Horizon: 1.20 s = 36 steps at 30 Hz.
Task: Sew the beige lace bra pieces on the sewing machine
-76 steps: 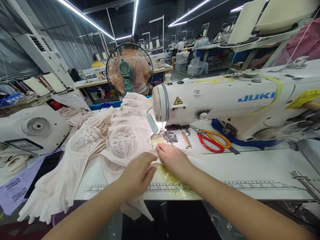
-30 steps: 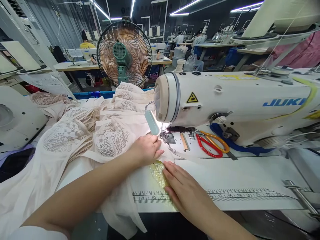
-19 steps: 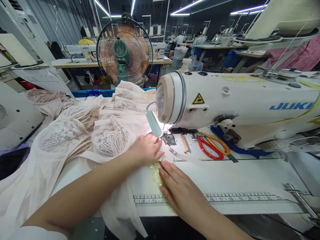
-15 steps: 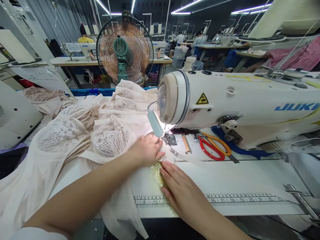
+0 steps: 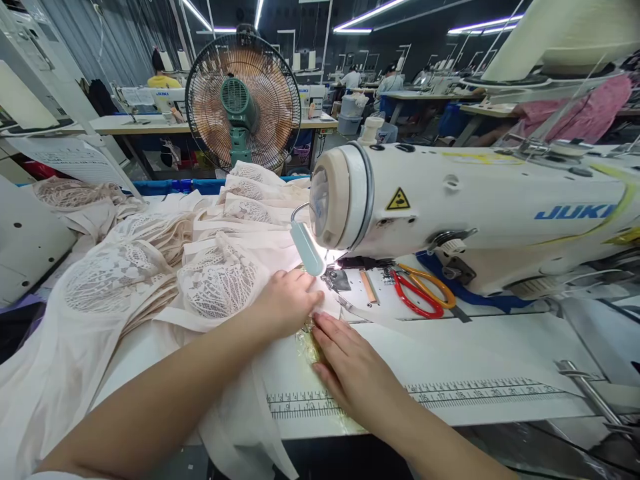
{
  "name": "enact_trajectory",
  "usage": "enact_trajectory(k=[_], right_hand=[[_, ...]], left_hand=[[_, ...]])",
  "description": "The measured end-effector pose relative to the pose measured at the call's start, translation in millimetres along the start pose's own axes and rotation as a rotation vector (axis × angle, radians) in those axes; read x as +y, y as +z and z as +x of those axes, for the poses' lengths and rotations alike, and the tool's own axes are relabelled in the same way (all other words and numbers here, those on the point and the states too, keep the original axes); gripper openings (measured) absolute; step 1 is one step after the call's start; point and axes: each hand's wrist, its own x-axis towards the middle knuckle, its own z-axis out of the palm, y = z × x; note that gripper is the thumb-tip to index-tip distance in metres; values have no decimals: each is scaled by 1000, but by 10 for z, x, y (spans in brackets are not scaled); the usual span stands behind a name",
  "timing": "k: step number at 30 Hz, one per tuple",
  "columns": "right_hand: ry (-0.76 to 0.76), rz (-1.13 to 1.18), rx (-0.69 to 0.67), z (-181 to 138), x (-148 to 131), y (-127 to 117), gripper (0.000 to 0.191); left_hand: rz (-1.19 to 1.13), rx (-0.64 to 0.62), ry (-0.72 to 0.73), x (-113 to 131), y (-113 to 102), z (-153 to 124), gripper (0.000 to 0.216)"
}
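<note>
My left hand (image 5: 287,303) lies at the sewing machine's needle area, its fingers bent and closed on the pale fabric of a bra (image 5: 220,280) with a lace cup. The machine's grey-green guard (image 5: 307,249) hangs just over those fingertips. My right hand (image 5: 355,367) rests nearly flat on the bed, fingers stretched out, their tips on the cloth edge beside my left thumb. Under its palm side runs a strip of shiny yellowish film (image 5: 307,350). The fabric beneath both hands is partly hidden.
The white sewing machine (image 5: 450,193) fills the right. Red-handled and orange-handled scissors (image 5: 420,293) lie on its bed. A printed ruler (image 5: 475,395) follows the front edge. Stacked lace bras (image 5: 120,267) cover the left side. Behind stands a large fan (image 5: 243,100); people work farther back.
The whole view has shifted slightly, with the machine and scissors now a little farther left. Both hands keep nearly the same place on the fabric, the right fingertips close to the left thumb.
</note>
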Motion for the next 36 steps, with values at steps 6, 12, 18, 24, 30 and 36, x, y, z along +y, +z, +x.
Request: enact_trajectory(k=[6, 12, 18, 24, 30, 36], right_hand=[[-47, 121, 75, -23, 35, -127, 34], [35, 111, 120, -246, 260, -228, 26], [108, 167, 144, -285, 298, -211, 24], [120, 187, 159, -251, 290, -219, 24], [123, 186, 134, -240, 294, -230, 22], [132, 209, 118, -248, 295, -225, 20]], left_hand=[[-28, 68, 166, -41, 49, -29, 23], [-16, 130, 270, -116, 58, -9, 25], [-3, 151, 338, -185, 33, 7, 26], [36, 116, 323, -267, 77, 42, 30], [136, 102, 321, -282, 45, 55, 33], [239, 129, 332, -144, -27, -11, 33]])
